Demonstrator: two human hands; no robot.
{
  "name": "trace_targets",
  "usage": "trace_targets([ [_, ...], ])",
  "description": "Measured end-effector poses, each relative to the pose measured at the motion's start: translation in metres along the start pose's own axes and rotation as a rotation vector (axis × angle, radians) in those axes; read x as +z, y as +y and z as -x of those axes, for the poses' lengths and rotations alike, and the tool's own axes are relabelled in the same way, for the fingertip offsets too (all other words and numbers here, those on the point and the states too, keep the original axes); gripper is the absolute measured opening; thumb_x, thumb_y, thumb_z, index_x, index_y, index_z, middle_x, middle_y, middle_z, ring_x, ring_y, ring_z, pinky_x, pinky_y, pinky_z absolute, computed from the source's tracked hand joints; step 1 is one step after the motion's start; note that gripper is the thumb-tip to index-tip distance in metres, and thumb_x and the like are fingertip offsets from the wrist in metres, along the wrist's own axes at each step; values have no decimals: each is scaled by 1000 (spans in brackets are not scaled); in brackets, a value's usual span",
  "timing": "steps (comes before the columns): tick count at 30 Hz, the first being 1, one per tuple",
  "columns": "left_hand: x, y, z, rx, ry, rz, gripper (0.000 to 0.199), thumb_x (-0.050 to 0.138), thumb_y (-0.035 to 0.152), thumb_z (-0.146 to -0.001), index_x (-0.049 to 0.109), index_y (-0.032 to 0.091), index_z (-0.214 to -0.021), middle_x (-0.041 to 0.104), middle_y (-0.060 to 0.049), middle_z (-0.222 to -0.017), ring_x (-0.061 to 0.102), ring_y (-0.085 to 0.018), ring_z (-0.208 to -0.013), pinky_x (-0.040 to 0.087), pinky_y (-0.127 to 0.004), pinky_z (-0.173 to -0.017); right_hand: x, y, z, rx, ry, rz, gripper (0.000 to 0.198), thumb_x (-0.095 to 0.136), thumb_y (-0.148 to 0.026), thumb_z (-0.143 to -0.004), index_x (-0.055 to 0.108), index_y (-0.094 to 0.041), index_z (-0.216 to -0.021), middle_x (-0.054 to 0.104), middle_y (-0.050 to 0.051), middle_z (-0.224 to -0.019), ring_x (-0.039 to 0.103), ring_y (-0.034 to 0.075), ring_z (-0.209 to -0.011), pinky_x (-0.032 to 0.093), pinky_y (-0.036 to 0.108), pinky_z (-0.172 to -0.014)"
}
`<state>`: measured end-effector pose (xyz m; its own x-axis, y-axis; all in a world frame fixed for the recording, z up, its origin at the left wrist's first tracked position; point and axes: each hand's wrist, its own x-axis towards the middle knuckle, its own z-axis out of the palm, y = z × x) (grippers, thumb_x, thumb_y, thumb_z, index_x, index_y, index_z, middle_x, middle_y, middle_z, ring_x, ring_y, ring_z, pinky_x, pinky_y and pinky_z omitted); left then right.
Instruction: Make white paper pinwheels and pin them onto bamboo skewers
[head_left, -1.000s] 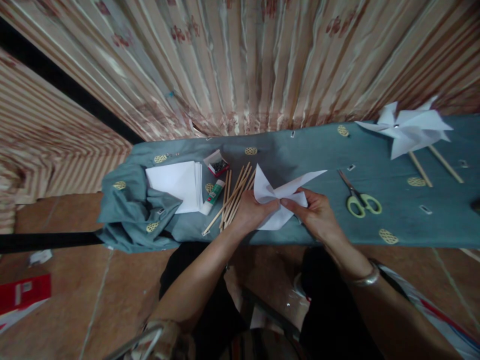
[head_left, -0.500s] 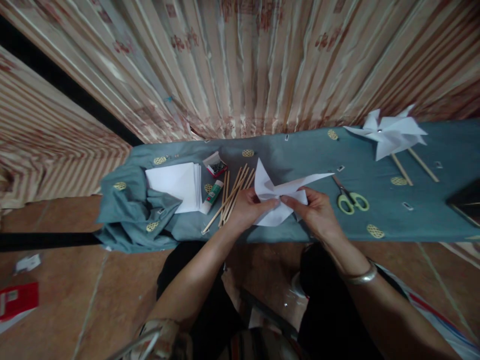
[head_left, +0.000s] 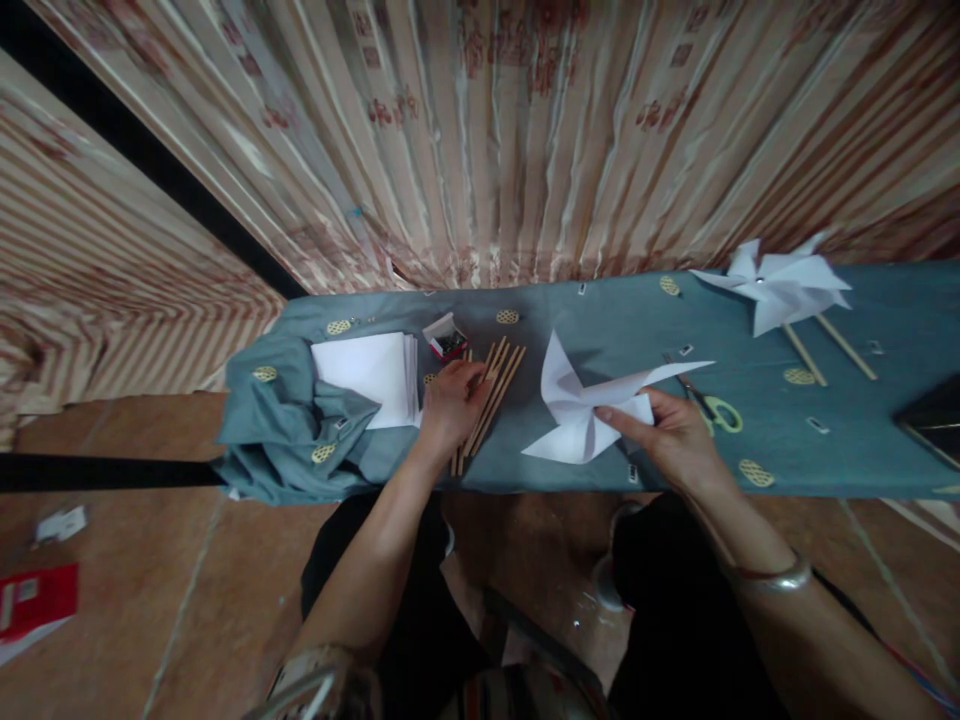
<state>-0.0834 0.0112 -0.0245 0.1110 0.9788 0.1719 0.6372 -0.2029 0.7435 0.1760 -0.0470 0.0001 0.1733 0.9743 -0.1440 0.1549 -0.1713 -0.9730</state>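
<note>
My right hand [head_left: 675, 430] pinches a folded white paper pinwheel [head_left: 574, 410], thumb on top near its middle. No stick shows on this pinwheel. My left hand [head_left: 450, 405] is over the loose wooden sticks [head_left: 495, 400], its fingers bent and a little apart at their upper left side. Whether its fingertips touch a stick is hard to see. Just beyond that hand stands a small open box [head_left: 445, 338] of dark metal pins. Left of it lies a stack of white paper squares [head_left: 367, 375]. The glue stick is hidden behind my left hand.
Green-handled scissors [head_left: 721, 413] lie behind my right hand, partly covered. Farther right are white paper pinwheels [head_left: 795, 285] on wooden sticks and a dark object [head_left: 934, 415] at the edge. A bunched blue-green cloth [head_left: 281, 440] covers the bench. A striped curtain [head_left: 517, 150] hangs behind.
My left hand has let go of the pinwheel and moved left over the sticks. My right hand alone now holds the pinwheel, slightly farther right in view.
</note>
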Motion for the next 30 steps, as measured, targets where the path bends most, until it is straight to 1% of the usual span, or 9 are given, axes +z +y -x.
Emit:
trace_targets([
  [2, -3, -3, 2, 54, -38, -215, 17, 61, 20, -88, 71, 18, -100, 70, -8, -97, 66, -21, -90, 51, -33, -86, 0, -4, 3, -18, -26, 26, 39, 87, -55, -57, 74, -21, -71, 72, 1, -65, 60, 15, -56, 49, 27, -54],
  [5, -4, 0, 6, 81, -96, -384, 19, 57, 17, -89, 71, 17, -102, 70, -9, -100, 65, -24, -97, 50, -33, -87, 1, -11, 10, -79, -75, 85, 35, 84, -53, -61, 75, -21, -72, 71, 0, -63, 58, 15, -54, 47, 27, -51],
  [12, -1, 7, 5, 45, -145, -422, 22, 51, 18, -93, 73, 16, -93, 71, -11, -96, 66, -24, -93, 50, -34, -83, 9, -17, 24, -200, -202, 198, 26, 74, -47, -74, 76, -22, -77, 71, 1, -64, 61, 17, -57, 49, 27, -54],
  [16, -4, 7, 4, 72, -57, -225, 20, 54, 18, -90, 73, 15, -95, 71, -10, -94, 66, -22, -90, 51, -33, -83, 12, -20, 30, -278, -228, 231, 20, 68, -39, -81, 77, -22, -85, 75, 2, -73, 66, 17, -62, 51, 27, -57],
  [20, -8, 22, 10, 88, 23, 184, 16, 60, 20, -84, 74, 17, -91, 72, -6, -90, 66, -16, -81, 52, -28, -78, 10, -28, 36, -507, -207, 357, 15, 60, -26, -89, 74, -23, -87, 77, 4, -88, 70, 19, -81, 54, 31, -73],
  [22, -8, 35, 15, 33, -11, 369, 18, 63, 25, -82, 75, 18, -93, 73, -5, -89, 66, -15, -80, 52, -26, -74, 9, -33, 39, -667, -187, 409, 17, 55, -21, -91, 72, -23, -91, 76, 5, -91, 70, 20, -86, 52, 35, -80],
  [25, -5, 55, 20, -165, -132, 629, 21, 69, 31, -76, 75, 16, -90, 73, -4, -84, 65, -14, -71, 50, -24, -64, 7, -42, 42, -818, -134, 422, 18, 52, -18, -92, 68, -23, -100, 75, 5, -91, 69, 20, -85, 51, 36, -80],
  [27, -3, 64, 20, -263, -210, 715, 25, 72, 35, -72, 74, 16, -88, 73, -3, -80, 64, -14, -67, 50, -24, -61, 6, -46, 43, -832, -103, 422, 19, 53, -17, -92, 66, -24, -104, 75, 4, -93, 69, 20, -86, 51, 36, -80],
  [30, 2, 71, 18, -331, -288, 775, 26, 73, 37, -70, 74, 18, -87, 74, -3, -79, 63, -15, -66, 50, -24, -61, 3, -49, 40, -824, -81, 421, 22, 53, -16, -92, 66, -26, -107, 75, 4, -96, 70, 21, -88, 51, 37, -80],
])
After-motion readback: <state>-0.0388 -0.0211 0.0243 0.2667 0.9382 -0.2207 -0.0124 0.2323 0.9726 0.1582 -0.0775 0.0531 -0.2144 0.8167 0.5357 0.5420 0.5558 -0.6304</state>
